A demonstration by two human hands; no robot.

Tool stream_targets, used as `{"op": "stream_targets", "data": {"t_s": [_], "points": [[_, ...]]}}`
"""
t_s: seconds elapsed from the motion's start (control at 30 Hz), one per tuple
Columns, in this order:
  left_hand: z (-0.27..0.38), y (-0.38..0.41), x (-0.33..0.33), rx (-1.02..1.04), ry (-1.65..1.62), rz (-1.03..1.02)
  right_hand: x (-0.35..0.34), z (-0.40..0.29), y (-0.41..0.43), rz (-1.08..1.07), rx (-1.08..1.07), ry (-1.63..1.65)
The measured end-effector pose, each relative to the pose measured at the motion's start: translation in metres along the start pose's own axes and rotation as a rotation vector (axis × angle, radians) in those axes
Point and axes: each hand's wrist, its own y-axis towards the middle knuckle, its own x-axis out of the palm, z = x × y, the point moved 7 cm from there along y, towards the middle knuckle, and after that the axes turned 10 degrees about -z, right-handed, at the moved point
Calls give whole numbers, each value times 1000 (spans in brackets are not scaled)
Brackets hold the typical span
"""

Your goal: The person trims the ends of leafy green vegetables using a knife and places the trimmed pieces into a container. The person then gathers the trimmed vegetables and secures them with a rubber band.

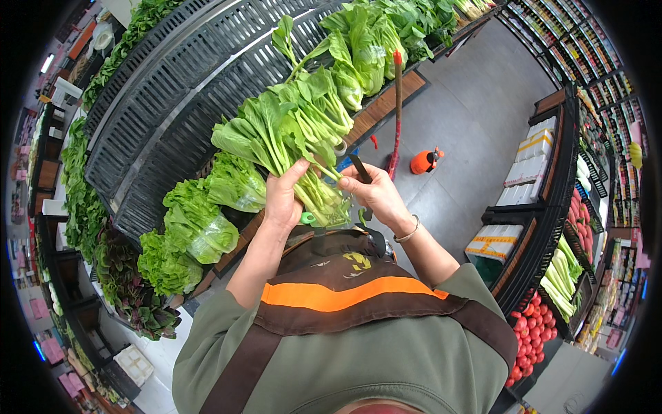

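My left hand (284,199) is closed around the stalks of a bunch of leafy greens (269,137), with the leaves pointing up and left and the pale cut ends towards my apron. In my right hand (375,191) is a dark knife (360,168), partly hidden by the fingers. The right thumb and forefinger also pinch a single green stalk (331,173) at the edge of the bunch. A small green scrap (361,217) shows just below the right hand. More loose greens (315,111) lie on the shelf edge beyond the bunch.
Wrapped lettuces (207,238) line the front of the black slatted shelf (181,108). A long red-tipped stick (397,103) rises beside its wooden edge. An orange spray bottle (424,161) stands on the grey floor. At right, tomatoes (532,331) fill part of another display stand.
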Motion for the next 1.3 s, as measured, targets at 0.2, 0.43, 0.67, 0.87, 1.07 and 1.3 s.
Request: {"op": "stream_targets", "data": {"t_s": [0.2,0.43,0.67,0.87,1.07,1.3], "points": [[-4,-2,-2,-6,16,39,4,14,-5,-65,105,245],[-3,-1,5,30,40,10,9,18,-9,-136,145,384],[-7,-1,6,29,22,-14,12,16,-15,-130,159,425],[-9,-2,8,51,47,11,11,8,-19,-61,121,227],[-13,0,9,57,54,21,8,7,-21,-48,122,296],[-11,1,1,101,96,116,-4,5,-19,-19,84,273]]}}
